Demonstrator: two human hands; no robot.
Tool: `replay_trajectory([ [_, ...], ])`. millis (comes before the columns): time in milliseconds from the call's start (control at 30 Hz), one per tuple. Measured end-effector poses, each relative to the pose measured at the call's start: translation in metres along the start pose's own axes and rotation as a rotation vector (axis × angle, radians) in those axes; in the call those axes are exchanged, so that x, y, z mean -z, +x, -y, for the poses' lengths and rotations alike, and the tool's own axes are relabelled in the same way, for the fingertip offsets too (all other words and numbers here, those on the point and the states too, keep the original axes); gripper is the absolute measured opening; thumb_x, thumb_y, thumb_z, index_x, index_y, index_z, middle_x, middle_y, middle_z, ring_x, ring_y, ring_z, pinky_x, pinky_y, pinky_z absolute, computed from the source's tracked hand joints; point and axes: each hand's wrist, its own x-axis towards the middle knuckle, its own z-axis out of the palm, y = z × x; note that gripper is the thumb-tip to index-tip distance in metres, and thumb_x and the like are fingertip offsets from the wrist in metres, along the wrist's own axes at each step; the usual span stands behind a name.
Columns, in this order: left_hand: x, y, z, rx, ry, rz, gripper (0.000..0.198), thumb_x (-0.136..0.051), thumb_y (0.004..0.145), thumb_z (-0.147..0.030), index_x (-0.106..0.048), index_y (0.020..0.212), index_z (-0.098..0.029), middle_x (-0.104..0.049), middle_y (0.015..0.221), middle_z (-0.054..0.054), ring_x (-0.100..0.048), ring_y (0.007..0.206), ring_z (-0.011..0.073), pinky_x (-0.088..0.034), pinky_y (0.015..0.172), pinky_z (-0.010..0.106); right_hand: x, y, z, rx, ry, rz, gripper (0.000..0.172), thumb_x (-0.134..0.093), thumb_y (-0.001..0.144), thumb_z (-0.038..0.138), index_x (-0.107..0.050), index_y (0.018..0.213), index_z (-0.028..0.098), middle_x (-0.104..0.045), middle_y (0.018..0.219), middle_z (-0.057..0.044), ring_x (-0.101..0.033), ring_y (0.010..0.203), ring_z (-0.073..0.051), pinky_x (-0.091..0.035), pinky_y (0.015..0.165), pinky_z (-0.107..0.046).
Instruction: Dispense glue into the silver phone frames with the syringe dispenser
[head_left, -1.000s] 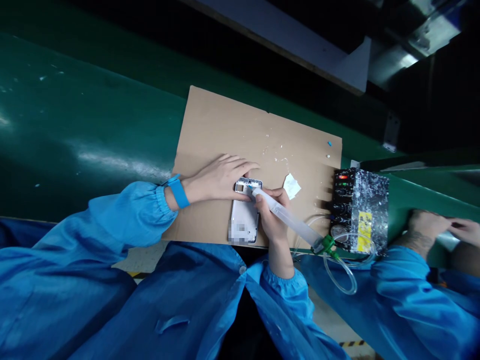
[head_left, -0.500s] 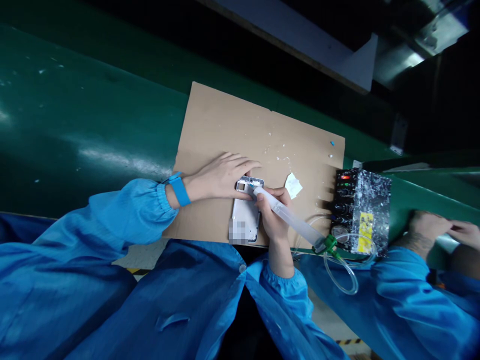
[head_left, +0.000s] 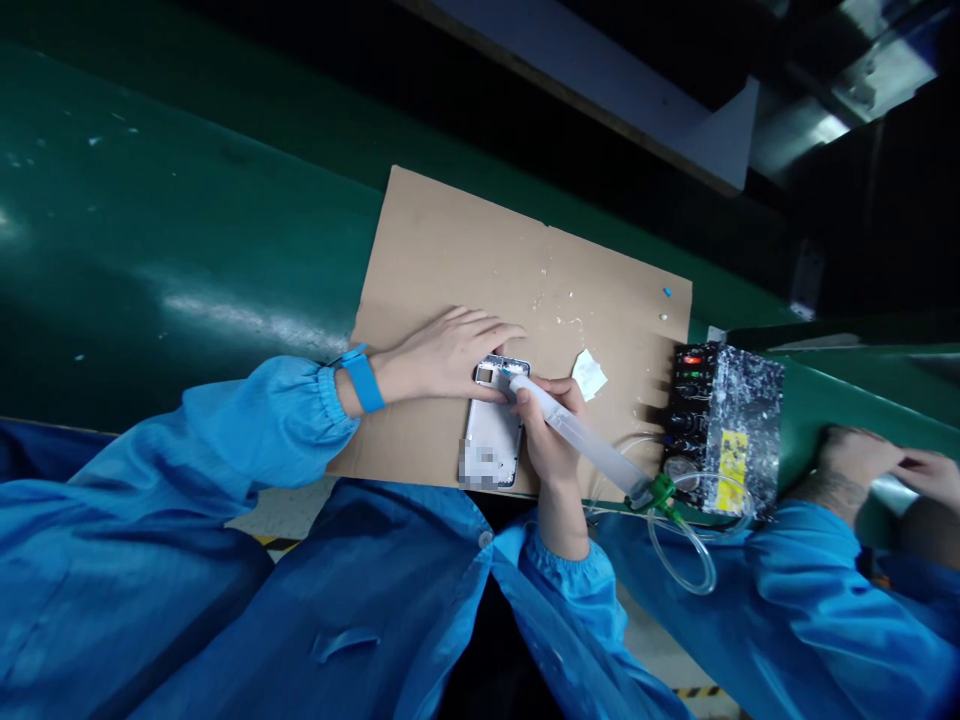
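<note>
Phone frame point(head_left: 495, 425) lies on the cardboard sheet point(head_left: 450, 240), near the sheet's front edge, on the green bench point(head_left: 187, 250). The left hand point(head_left: 446, 355) holds its top end between thumb and fingers. The right hand point(head_left: 553, 435) is wrapped around a clear syringe point(head_left: 592, 440), with its blue tip point(head_left: 505, 372) at that same end. The frame looks light, stiff and a bit slippery; its thin edges might bend, so hold it by the sides. The left thumb hides some of it, and a blurry patch covers one bottom corner. I can't tell if the tip touches.
</note>
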Motion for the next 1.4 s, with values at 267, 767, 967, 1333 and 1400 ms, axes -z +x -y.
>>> replay_trajectory([
  [267, 0.0024, 0.0002, -0.0016, 0.015, 0.011, 0.019, 0.081, -0.085, 0.096, -0.067, -0.060, 0.159, -0.022, -0.078, 0.141, 0.013, -0.071, 0.133, 0.0326, -0.048, 0.116, 0.045, -0.0013, 0.0036, 0.0085, 0.047, -0.023, -0.009, 0.038, -0.088, 0.100, 0.062, -0.074, 0.103, 0.026, -0.084, 0.099, -0.007, -0.079, 0.084, -0.026, -0.063, 0.076, -0.039],
  [767, 0.0013, 0.0002, -0.0019, 0.017, 0.032, 0.014, 0.083, -0.087, 0.095, -0.067, -0.059, 0.159, -0.022, -0.077, 0.141, 0.013, -0.071, 0.132, 0.0324, -0.049, 0.115, 0.045, -0.0021, 0.0039, 0.0080, 0.044, -0.007, -0.013, 0.038, -0.089, 0.099, 0.061, -0.075, 0.104, 0.026, -0.084, 0.103, -0.008, -0.080, 0.088, -0.026, -0.064, 0.076, -0.038],
  [967, 0.0039, 0.0003, -0.0029, 0.011, 0.033, 0.029, 0.084, -0.085, 0.096, -0.068, -0.058, 0.160, -0.022, -0.077, 0.143, 0.014, -0.071, 0.133, 0.0329, -0.049, 0.116, 0.046, -0.0007, 0.0042, 0.0085, 0.033, -0.030, -0.002, 0.040, -0.088, 0.100, 0.063, -0.073, 0.102, 0.025, -0.080, 0.090, -0.005, -0.077, 0.081, -0.025, -0.062, 0.075, -0.039],
  [1333, 0.0008, -0.0004, -0.0002, -0.002, 0.047, 0.014, 0.083, -0.085, 0.096, -0.069, -0.059, 0.159, -0.021, -0.075, 0.147, 0.014, -0.070, 0.136, 0.0320, -0.047, 0.118, 0.044, -0.0011, 0.0034, 0.0094, -0.001, -0.040, -0.029, 0.048, -0.087, 0.097, 0.070, -0.068, 0.095, 0.026, -0.078, 0.086, -0.004, -0.074, 0.077, -0.025, -0.058, 0.074, -0.037],
  [1400, 0.0011, -0.0002, -0.0003, -0.003, 0.045, 0.013, 0.083, -0.085, 0.096, -0.069, -0.059, 0.159, -0.021, -0.076, 0.147, 0.014, -0.070, 0.135, 0.0318, -0.047, 0.118, 0.044, -0.0009, 0.0034, 0.0097, -0.004, -0.026, -0.029, 0.047, -0.087, 0.097, 0.068, -0.068, 0.095, 0.026, -0.079, 0.087, -0.004, -0.074, 0.077, -0.024, -0.057, 0.073, -0.037],
])
